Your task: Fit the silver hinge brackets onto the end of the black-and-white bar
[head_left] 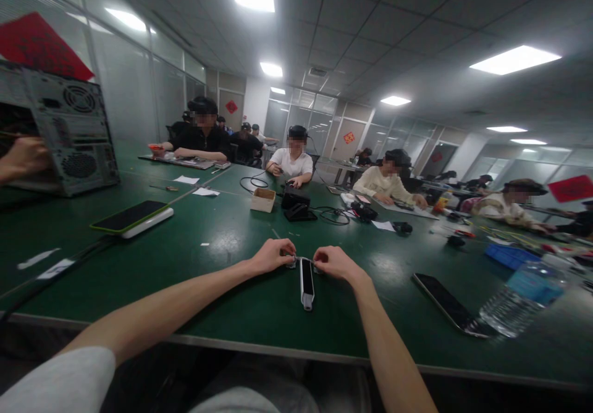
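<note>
**Left hand (273, 255) and right hand (336, 263) closed on a slim white-and-black device (306, 284)**

At upper left, another person's hand (23, 157) touches a computer tower (69, 132). Below it, on the green workbench (185, 296), a smartphone (128, 215) lies on a white power bank (148, 223). At bottom centre, the device lies on the bench, both hands' fingers curled closed over small fittings (291, 263) at its top end, a thin strip (304, 258) between them. Further right lie a second smartphone (449, 302) and a plastic water bottle (521, 299).
</note>
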### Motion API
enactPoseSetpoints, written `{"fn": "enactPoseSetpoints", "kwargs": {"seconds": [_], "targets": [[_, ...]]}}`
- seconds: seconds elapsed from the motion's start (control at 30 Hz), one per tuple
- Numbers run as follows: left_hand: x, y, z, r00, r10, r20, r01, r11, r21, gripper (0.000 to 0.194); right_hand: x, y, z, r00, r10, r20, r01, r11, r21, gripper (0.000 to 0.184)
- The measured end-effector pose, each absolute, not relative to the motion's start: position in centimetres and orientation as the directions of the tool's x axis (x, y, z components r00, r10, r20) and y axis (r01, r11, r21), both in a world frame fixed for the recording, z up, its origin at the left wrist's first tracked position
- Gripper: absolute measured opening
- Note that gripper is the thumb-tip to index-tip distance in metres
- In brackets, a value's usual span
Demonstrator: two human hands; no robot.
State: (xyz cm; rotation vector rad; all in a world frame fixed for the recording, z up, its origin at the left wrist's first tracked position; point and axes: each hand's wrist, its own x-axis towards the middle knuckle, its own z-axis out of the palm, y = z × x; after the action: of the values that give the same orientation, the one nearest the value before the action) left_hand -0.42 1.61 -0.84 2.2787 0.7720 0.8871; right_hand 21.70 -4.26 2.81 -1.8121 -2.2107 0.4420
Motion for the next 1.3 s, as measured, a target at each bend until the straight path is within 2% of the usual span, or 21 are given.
{"fn": "enactPoseSetpoints", "kwargs": {"seconds": [0.17, 0.4, 0.6, 0.87, 1.1, 1.3], "targets": [[-0.5, 1.3, -0.5, 0.613, 0.673, 0.415, 0.27, -0.671, 0.69, 0.011, 21.8, -4.3, 2.9, -0.2, 0.98, 0.004, 0.904, 0.186, -0.386, 0.017], [-0.3, 1.9, -1.1, 0.609, 0.697, 0.38, 0.382, -0.677, 0.629, 0.021, 21.9, -4.1, 2.6, -0.202, 0.979, 0.007, 0.903, 0.189, -0.384, 0.017], [-0.3, 2.2, -1.5, 0.621, 0.669, 0.408, 0.366, -0.708, 0.605, 0.017, 21.8, -4.2, 2.7, -0.198, 0.98, 0.006, 0.908, 0.186, -0.375, 0.017], [-0.3, 2.7, -2.1, 0.613, 0.651, 0.449, 0.285, -0.711, 0.642, 0.015, 22.1, -3.9, 2.4, -0.212, 0.977, 0.027, 0.906, 0.206, -0.369, 0.017], [-0.1, 2.8, -2.2, 0.616, 0.674, 0.407, 0.366, -0.703, 0.61, 0.017, 22.0, -4.0, 2.5, -0.208, 0.978, 0.02, 0.911, 0.202, -0.36, 0.016], [-0.2, 2.3, -1.7, 0.619, 0.653, 0.436, 0.34, -0.723, 0.601, 0.019, 22.0, -4.0, 2.6, -0.212, 0.977, 0.016, 0.911, 0.203, -0.36, 0.016]]}}
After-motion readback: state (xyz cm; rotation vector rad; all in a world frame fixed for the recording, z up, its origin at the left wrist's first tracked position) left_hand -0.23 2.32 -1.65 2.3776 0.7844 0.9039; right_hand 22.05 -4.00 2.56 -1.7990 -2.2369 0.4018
